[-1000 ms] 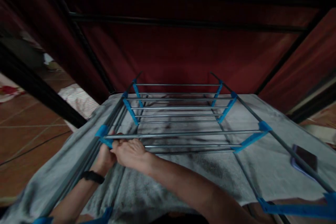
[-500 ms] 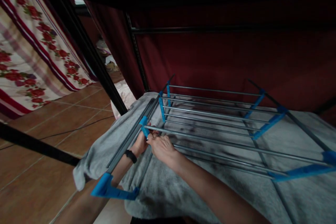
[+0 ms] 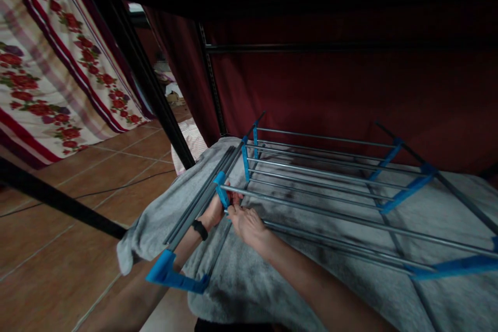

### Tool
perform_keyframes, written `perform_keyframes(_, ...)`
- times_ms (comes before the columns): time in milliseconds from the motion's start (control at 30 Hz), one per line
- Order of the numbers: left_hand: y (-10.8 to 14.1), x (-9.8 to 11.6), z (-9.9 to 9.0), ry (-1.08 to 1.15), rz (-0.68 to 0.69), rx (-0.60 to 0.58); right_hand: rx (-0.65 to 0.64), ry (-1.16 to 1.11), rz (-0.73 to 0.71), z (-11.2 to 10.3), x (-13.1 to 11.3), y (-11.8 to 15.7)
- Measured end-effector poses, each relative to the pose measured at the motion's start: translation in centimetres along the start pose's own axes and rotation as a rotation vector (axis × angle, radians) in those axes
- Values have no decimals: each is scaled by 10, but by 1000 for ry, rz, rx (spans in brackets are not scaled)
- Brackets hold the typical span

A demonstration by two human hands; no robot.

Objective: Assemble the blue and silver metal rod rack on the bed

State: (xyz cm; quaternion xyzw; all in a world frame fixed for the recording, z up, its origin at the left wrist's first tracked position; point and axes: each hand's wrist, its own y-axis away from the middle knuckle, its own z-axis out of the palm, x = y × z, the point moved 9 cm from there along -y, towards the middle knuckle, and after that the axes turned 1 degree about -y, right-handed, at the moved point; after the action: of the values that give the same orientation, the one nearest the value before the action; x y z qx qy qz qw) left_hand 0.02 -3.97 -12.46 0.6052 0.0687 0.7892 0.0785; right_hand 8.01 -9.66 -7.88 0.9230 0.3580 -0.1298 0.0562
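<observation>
1. Article: a rack [image 3: 342,213] of grey metal rods and blue brackets stands on a grey blanket [image 3: 233,280], extending from the left side of the person's view to the right edge.
2. Left grip [image 3: 216,210]: a bare hand, set against the near side of the left blue bracket [image 3: 221,193], fingers showing past it on the right beneath the upper rod. Contact is close; whether the fingers are fully closed cannot be told, the bracket covering part of them.
3. Right grip [image 3: 244,222]: narrow, fingers bent around the left end of a lower rod [image 3: 330,240], just beside the left grip and below the upper rod. The remainder of that rod runs away to the right.
4. Position of article: the main run of rods lies to the right of and beyond both grips; a bundle of parallel rods [image 3: 200,205] lies to the left, alongside the left forearm. A corner bracket [image 3: 165,270] sits nearer the person, below that forearm.
5. Left wrist: black wristband [image 3: 199,230] worn.
6. Surroundings: dark red curtain [image 3: 330,93] behind the rack; black post [image 3: 155,96], tiled floor [image 3: 54,238] and floral cloth [image 3: 50,83] to the left.
</observation>
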Motion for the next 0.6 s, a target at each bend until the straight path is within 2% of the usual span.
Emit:
perform_keyframes(233,-8,-22,-19,-10,65,57,-73,-52,31,19,14,-6)
perform_keyframes(600,-5,-28,-14,4,86,97,-91,-88,-15,16,19,-8)
